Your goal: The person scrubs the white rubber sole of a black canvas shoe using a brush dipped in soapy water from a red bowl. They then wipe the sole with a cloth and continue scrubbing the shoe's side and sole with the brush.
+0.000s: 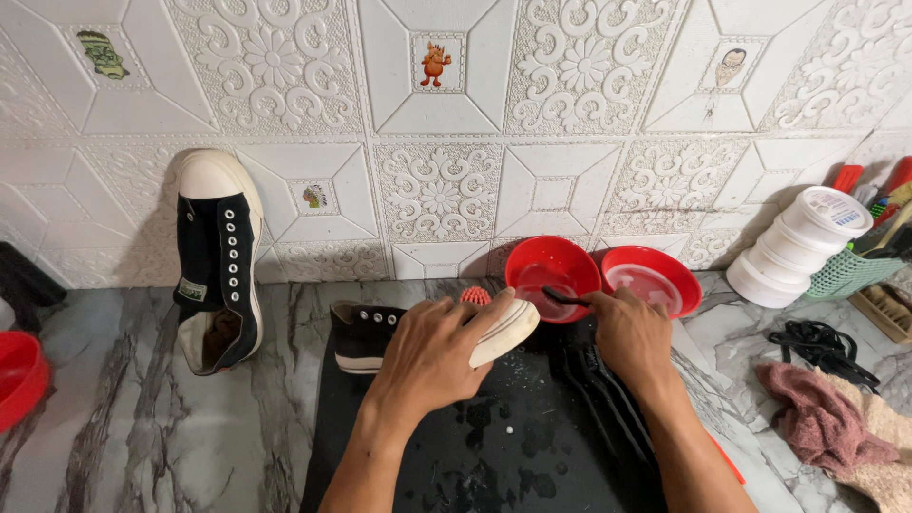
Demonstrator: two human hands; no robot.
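A black canvas sneaker with a white toe cap and sole (366,337) lies on its side on a black mat (494,446). My left hand (439,356) grips it over the toe end. My right hand (629,334) holds a thin black brush (564,297) whose tip reaches into the nearer red bowl (551,261). A second red bowl (652,277) holding liquid stands just to its right. A red scrubbing brush (475,295) peeks out behind the sneaker.
The matching sneaker (218,261) leans upright against the white embossed wall at left. Stacked white tubs (803,245), a green basket (850,271), black laces (819,344) and pink-beige rags (836,423) sit at right. A red basin (19,375) shows at the left edge.
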